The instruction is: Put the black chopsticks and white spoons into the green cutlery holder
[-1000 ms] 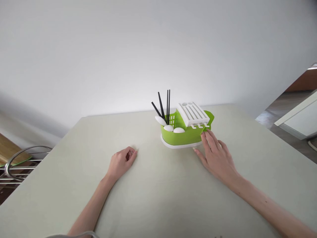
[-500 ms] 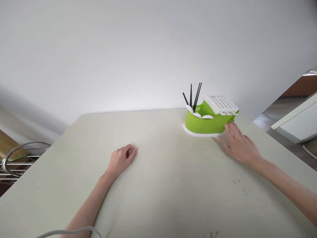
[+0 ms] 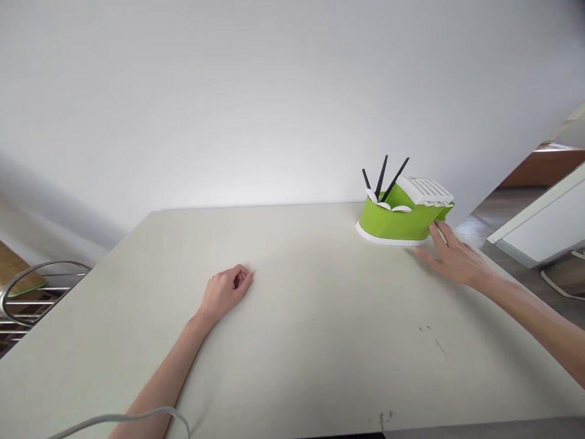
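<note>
A green utensil caddy [image 3: 395,224] with a white base stands at the back right of the table. Several black chopsticks [image 3: 381,178] lean out of its open part, beside white rounded pieces on the rim. Its right side carries a slotted white cover [image 3: 425,190]. My right hand [image 3: 457,255] reaches to the caddy's lower right end, fingers stretched out and fingertips against it, not wrapped around it. My left hand [image 3: 227,291] rests on the tabletop left of the middle, fingers curled in, with nothing visible in them.
The pale table [image 3: 292,341] meets a white wall [image 3: 274,110] at the back. A grey cable [image 3: 123,417] crosses my left forearm. To the left stands a metal rack [image 3: 41,299] with a wooden board [image 3: 16,271]. On the right a white panel [image 3: 543,213] stands over the floor.
The caddy has shifted right and slightly back, with my right hand staying against it. The chopsticks now lean differently. My left hand has kept its place.
</note>
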{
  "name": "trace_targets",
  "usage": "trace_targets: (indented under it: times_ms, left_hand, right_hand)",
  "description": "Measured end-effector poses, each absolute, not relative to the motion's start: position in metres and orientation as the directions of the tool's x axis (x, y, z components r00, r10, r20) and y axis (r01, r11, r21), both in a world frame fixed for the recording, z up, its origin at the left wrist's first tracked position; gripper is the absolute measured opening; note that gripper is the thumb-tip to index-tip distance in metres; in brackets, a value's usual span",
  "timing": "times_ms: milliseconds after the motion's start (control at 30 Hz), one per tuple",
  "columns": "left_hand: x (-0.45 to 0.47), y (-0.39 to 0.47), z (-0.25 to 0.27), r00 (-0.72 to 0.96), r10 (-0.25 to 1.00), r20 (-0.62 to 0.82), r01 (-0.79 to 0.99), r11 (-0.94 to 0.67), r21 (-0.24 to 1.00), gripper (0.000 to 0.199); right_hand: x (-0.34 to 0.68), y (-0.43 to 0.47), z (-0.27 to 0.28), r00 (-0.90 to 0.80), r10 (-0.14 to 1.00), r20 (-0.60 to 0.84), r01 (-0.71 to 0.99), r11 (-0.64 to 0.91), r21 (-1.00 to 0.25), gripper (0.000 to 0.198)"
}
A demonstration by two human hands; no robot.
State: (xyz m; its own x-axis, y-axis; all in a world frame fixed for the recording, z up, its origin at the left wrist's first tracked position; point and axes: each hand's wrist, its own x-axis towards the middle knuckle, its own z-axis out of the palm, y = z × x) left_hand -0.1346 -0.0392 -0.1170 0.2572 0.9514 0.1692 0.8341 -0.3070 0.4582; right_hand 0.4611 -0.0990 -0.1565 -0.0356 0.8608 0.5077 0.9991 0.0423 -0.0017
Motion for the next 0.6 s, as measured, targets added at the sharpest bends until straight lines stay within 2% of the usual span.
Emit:
trace_targets:
  times_ms: [100,200,267,400,600]
  left_hand:
    - [-0.135,-0.039,-0.117,0.254,0.954,0.157,0.836,-0.299,0.46,0.039]
    - [-0.135,-0.039,-0.117,0.26,0.953,0.158,0.836,-0.304,0.457,0.039]
    - [-0.135,-0.039,-0.116,0.261,0.952,0.158,0.838,-0.305,0.452,0.039]
    - [-0.134,-0.04,-0.115,0.26,0.954,0.147,0.848,-0.299,0.439,0.039]
    - [-0.134,-0.038,-0.114,0.258,0.957,0.13,0.863,-0.288,0.415,0.041]
  right_hand:
    - [0.424,-0.115,-0.162,0.114,0.88,0.462,0.992,-0.074,-0.106,0.083]
    - [0.377,-0.13,-0.175,0.284,0.909,0.306,0.946,-0.212,-0.247,0.089]
    - [0.349,-0.133,-0.184,0.257,0.946,0.199,0.939,-0.196,-0.281,0.086]
    - [0.309,-0.121,-0.197,0.168,0.961,0.219,0.967,-0.118,-0.227,0.071]
    - [0.266,-0.089,-0.196,0.067,0.982,0.175,0.981,-0.033,-0.19,0.074]
